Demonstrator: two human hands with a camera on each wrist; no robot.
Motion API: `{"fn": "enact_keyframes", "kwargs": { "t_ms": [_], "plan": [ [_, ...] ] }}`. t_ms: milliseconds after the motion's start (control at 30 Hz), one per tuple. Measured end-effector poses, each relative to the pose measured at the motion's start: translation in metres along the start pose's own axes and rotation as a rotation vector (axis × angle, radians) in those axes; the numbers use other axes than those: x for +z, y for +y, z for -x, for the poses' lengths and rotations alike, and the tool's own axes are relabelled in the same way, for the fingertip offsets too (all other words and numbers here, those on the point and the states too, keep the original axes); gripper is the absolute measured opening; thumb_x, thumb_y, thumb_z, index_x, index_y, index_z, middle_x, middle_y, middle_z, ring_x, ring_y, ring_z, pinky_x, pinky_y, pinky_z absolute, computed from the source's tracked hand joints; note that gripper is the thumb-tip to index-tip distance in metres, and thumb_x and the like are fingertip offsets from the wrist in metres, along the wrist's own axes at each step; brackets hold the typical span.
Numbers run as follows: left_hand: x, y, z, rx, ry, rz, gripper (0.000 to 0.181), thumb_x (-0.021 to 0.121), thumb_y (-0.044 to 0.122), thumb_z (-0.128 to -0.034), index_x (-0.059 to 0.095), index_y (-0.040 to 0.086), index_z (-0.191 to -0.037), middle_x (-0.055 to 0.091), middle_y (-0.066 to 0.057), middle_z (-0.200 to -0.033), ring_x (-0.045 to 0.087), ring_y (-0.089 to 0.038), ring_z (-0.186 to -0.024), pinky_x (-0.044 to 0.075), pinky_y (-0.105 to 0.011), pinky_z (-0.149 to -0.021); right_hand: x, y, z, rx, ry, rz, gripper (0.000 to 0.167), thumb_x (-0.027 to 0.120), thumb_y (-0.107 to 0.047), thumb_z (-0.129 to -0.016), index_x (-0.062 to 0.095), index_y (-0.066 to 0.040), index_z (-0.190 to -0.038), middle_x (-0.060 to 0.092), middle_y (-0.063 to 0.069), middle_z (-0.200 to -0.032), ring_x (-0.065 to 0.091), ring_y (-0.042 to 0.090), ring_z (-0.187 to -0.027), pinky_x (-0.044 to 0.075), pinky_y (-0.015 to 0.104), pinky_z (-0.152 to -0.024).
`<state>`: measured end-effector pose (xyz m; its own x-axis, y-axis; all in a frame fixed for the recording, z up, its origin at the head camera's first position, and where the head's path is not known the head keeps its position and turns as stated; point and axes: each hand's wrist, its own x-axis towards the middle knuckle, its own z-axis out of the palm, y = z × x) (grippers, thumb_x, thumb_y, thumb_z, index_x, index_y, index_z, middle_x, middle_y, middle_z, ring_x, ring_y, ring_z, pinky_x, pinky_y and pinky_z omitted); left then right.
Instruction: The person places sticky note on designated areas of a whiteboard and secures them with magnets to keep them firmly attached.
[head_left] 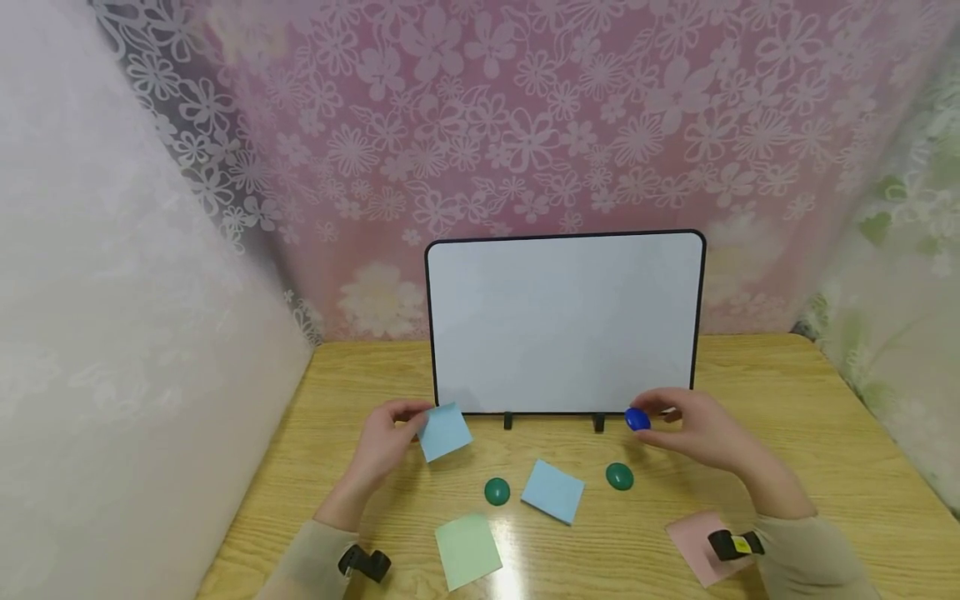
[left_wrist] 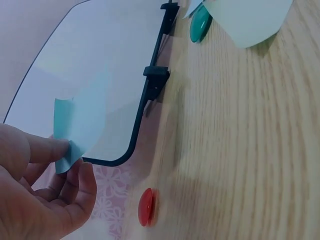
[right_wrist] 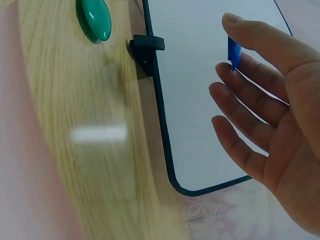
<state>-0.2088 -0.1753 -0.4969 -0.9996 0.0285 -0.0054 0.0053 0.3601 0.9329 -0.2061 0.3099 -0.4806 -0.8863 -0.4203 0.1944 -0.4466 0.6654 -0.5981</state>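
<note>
My left hand (head_left: 387, 440) pinches a light blue sticky note (head_left: 446, 432) by its edge, in front of the lower left corner of a whiteboard (head_left: 566, 325). Between thumb and forefinger, my right hand (head_left: 697, 425) holds a round blue magnet (head_left: 637, 419) near the board's lower right corner. In the right wrist view that magnet (right_wrist: 234, 52) shows edge-on and the other fingers are spread apart. A red magnet (left_wrist: 145, 206) lies on the table below the left hand in the left wrist view; the head view hides it.
Two green magnets (head_left: 497, 492) (head_left: 620, 476) lie on the wooden table (head_left: 337, 375), with another blue note (head_left: 552, 492) between them. Closer in are a pale green note (head_left: 468, 551) and a pink note (head_left: 701, 546), partly behind the right wrist camera. Black feet (head_left: 598, 422) support the whiteboard.
</note>
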Motion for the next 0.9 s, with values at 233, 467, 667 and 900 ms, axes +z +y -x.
{"fn": "enact_keyframes", "kwargs": {
  "t_ms": [233, 467, 667, 900],
  "plan": [
    [0.002, 0.004, -0.002, 0.018, -0.018, 0.007, 0.020, 0.070, 0.009, -0.1054, 0.081, 0.010, -0.121, 0.070, -0.009, -0.110, 0.061, -0.024, -0.096, 0.061, -0.052, -0.084, 0.001, -0.002, -0.004, -0.022, 0.002, -0.007, 0.034, 0.089, -0.024, -0.092, 0.075, -0.018, -0.122, 0.073, -0.012, -0.112, 0.069, 0.014, -0.102, 0.061, 0.041, -0.084],
    [0.006, 0.008, -0.002, 0.016, -0.024, -0.001, 0.023, 0.066, 0.007, -0.1069, 0.080, 0.013, -0.124, 0.069, -0.009, -0.110, 0.061, -0.025, -0.095, 0.060, -0.046, -0.080, 0.001, -0.004, -0.008, -0.052, 0.006, -0.019, 0.034, 0.089, -0.024, -0.092, 0.075, -0.016, -0.122, 0.073, -0.012, -0.111, 0.069, 0.013, -0.101, 0.061, 0.037, -0.083],
    [0.006, 0.010, -0.004, 0.003, -0.027, 0.030, 0.022, 0.070, 0.012, -0.1056, 0.080, 0.012, -0.125, 0.072, -0.008, -0.108, 0.062, -0.035, -0.094, 0.056, -0.038, -0.073, 0.002, -0.007, -0.010, -0.055, 0.011, -0.020, 0.035, 0.089, -0.021, -0.091, 0.075, -0.015, -0.122, 0.073, -0.011, -0.111, 0.069, 0.014, -0.101, 0.061, 0.037, -0.083],
    [0.009, 0.012, -0.003, 0.014, -0.013, 0.063, 0.020, 0.074, 0.016, -0.1038, 0.082, 0.009, -0.121, 0.074, -0.007, -0.104, 0.061, -0.040, -0.089, 0.050, -0.032, -0.064, 0.007, -0.007, -0.011, -0.026, 0.000, -0.032, 0.036, 0.089, -0.029, -0.092, 0.075, -0.016, -0.123, 0.073, -0.010, -0.112, 0.070, 0.016, -0.103, 0.061, 0.045, -0.086]
  ]
}}
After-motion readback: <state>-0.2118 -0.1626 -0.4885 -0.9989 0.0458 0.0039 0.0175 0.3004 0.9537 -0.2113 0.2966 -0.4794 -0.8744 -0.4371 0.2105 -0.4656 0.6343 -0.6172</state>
